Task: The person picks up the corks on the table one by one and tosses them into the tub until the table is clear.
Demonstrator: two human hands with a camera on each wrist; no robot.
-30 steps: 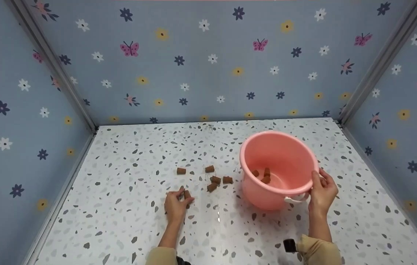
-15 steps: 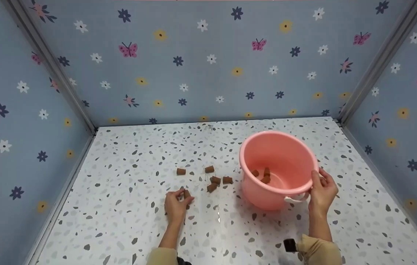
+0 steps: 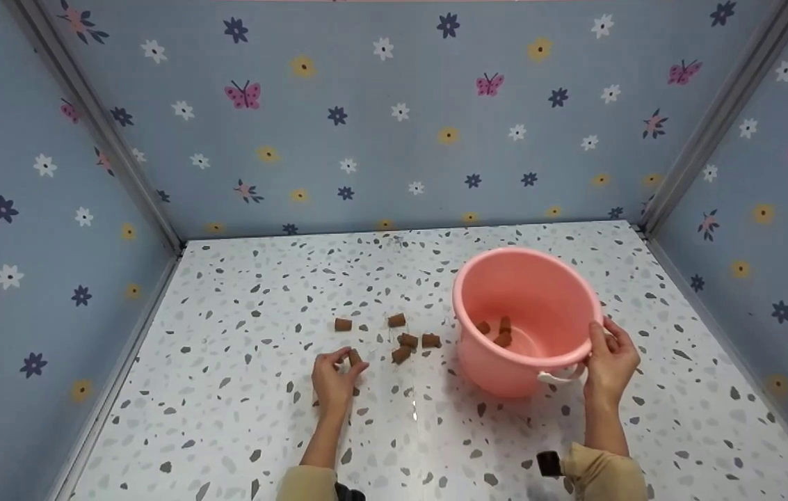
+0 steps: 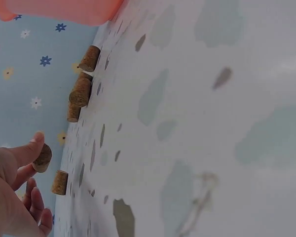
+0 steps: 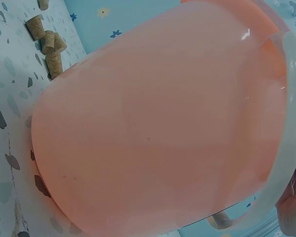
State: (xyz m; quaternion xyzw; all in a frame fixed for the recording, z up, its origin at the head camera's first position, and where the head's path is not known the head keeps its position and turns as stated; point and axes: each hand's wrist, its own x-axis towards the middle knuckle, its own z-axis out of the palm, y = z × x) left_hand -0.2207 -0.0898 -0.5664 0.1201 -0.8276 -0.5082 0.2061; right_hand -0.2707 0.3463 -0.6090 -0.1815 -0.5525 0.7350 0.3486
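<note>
My left hand [image 3: 333, 381] pinches a brown cork [image 4: 42, 158] between thumb and fingers, close over the speckled table. Several other corks lie loose to its right and beyond it, among them a far cork [image 3: 343, 324] and a cork [image 3: 430, 340] nearest the bucket. On the right, my right hand [image 3: 609, 358] grips the rim of a pink bucket [image 3: 498, 372], which tilts toward me. A few corks [image 3: 504, 325] rest inside on its bottom. The bucket's white handle [image 5: 292, 113] hangs down at the near side, below the rim.
The tabletop [image 3: 240, 417] is white with grey flecks. Blue panels [image 3: 394, 139] printed with flowers and butterflies enclose it at the back and both sides, with grey metal strips at the corners. A dark square piece [image 3: 548, 463] sits at the right cuff.
My left hand has risen slightly and moved a little away from me, with the cork now lifted in its fingers. The right hand and bucket hold still.
</note>
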